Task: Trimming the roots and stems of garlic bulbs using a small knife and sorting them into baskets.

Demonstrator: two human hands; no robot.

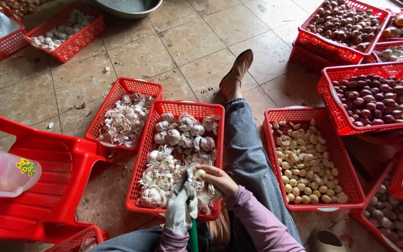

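1. Two hands worked over a red basket of garlic bulbs (138, 177) in the single head view. The gloved left hand (181, 205) was curled shut around a green-handled tool (193, 235), whose blade could not be seen. The bare right hand (218, 179) pinched a pale garlic clove (201, 174) between its fingertips (207, 171), fingers drawn nearly closed, just above the basket's near end.

2. That basket sat on the tiled floor (183, 42) between the person's legs and was heaped with whole bulbs and loose papery skins, so plenty seemingly remained to be separated.

3. Beside it on the far left, a smaller red basket of husks (117, 95) held mostly white peelings.

4. Across the outstretched jeans-clad leg (250, 149), to the right, a red basket of peeled cloves (281, 186) was covered with a layer of clean yellowish cloves; by that measure the work looked well under way but far from finished.

5. Further red baskets of shallots (336, 100) stood stacked at the upper right, apparently unpeeled.

6. At left, a red plastic stool (61, 168) carried a clear plastic jug (1, 172).
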